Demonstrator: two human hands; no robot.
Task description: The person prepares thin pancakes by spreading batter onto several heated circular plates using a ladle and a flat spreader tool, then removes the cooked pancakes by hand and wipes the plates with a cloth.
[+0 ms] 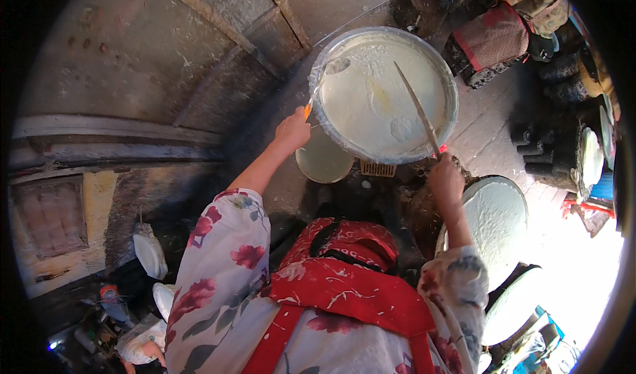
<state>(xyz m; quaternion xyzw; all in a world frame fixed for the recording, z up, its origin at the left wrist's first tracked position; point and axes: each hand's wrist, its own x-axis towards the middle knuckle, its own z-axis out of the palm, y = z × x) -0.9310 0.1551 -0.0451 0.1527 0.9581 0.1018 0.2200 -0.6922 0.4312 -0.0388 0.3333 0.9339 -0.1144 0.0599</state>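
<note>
Before me stands a wide metal basin holding a thick, creamy white mixture. My left hand, near the basin's left rim, grips the orange handle of a ladle-like tool; its metal shaft runs over the rim and its round end lies in the mixture. At the lower right rim, my right hand is closed around a long thin stick, which slants up and left across the basin. Whether the stick's tip touches the mixture I cannot tell.
A round vessel of pale liquid and a yellow plastic basket sit partly under the basin. To my right are large round white-coated surfaces. A cloth-covered item stands upper right, and another person is at lower left.
</note>
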